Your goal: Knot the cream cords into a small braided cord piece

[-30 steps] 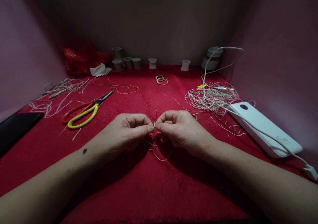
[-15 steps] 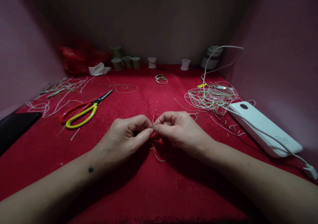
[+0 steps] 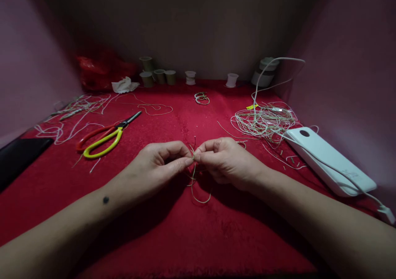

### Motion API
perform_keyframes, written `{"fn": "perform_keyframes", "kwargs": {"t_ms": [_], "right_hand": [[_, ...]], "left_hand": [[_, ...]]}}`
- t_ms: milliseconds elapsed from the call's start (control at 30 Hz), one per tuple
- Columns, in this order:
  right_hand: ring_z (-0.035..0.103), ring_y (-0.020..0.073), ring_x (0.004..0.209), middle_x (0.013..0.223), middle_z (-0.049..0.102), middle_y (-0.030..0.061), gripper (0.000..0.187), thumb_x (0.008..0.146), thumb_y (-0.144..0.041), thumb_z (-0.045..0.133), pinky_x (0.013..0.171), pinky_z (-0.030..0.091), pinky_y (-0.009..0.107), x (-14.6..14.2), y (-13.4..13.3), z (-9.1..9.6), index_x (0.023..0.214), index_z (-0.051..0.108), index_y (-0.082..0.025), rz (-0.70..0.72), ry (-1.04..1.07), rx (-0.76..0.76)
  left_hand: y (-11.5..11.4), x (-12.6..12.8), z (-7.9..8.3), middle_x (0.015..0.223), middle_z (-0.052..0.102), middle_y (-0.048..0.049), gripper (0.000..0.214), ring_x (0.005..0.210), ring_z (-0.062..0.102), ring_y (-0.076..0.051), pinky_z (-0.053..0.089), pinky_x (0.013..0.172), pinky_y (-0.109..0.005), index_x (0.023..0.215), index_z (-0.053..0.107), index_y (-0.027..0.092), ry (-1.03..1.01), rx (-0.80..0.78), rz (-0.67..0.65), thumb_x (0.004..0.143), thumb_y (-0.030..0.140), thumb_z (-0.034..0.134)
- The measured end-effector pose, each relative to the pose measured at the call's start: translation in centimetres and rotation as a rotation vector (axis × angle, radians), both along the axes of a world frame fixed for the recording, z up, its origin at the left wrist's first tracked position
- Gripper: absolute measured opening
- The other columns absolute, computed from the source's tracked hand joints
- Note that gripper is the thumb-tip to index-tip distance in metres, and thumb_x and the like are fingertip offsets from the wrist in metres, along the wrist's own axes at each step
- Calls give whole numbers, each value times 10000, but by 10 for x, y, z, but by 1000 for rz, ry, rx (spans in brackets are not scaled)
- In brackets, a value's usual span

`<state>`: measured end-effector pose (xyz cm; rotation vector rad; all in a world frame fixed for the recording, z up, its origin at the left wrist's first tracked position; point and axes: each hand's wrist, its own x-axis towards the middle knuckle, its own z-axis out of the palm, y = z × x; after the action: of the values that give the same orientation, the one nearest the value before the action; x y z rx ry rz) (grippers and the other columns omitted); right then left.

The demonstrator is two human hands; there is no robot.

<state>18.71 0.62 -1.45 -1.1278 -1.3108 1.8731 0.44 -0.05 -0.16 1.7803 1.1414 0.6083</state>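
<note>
Thumb and forefinger of my left hand [image 3: 165, 159] pinch a thin olive-beige cord [image 3: 194, 176] near the middle of the red cloth. From the other side, my right hand [image 3: 224, 159] pinches the same cord, its fingertips almost touching the left ones. Short strands poke up between the fingertips, and a loose tail curls down below them over the cloth. The exact crossing of the strands is hidden by my fingers. Just beyond my right hand lies a small loop of cord [image 3: 241, 143]. A finished-looking braided cord ring [image 3: 201, 98] rests farther back.
Scissors [image 3: 108, 137] with red and yellow handles lie left. A tangle of cords [image 3: 262, 120] and a white power bank [image 3: 331, 161] with a cable are on the right. Thread spools [image 3: 170, 77] stand at the back. A black flat object [image 3: 23, 159] lies far left.
My fingertips have shifted very slightly, and a small bunching of cord now shows between them. The lower tail hangs more plainly in view. The whole view has moved a little.
</note>
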Motion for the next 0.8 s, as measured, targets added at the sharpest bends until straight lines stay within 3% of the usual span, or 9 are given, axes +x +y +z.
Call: {"fn": "perform_keyframes", "kwargs": {"t_ms": [200,567,800], "right_hand": [[194,26,332,397,324,-108,113,767,-177,613,308,137,158,1,1,0,681,542,-161,-2,52,-46],[193,24,334,410,331,-106,134,757,-207,666,299,152,146,3,2,-1,707,550,-163,7,76,-53],[204,21,341,427,362,-93,193,747,-288,702,305,158,143,5,2,5,714,565,-156,21,90,-22]], "left_hand": [[1,-1,1,488,407,84,236,419,314,-51,246,376,-147,774,593,166,-72,-225,43,864,382,562],[2,-2,0,446,384,92,232,372,292,-39,213,341,-134,763,583,176,-141,-328,78,830,397,611],[1,-3,-1,499,587,41,172,372,431,-48,322,377,-140,791,581,174,-199,-377,37,858,332,589]]}}
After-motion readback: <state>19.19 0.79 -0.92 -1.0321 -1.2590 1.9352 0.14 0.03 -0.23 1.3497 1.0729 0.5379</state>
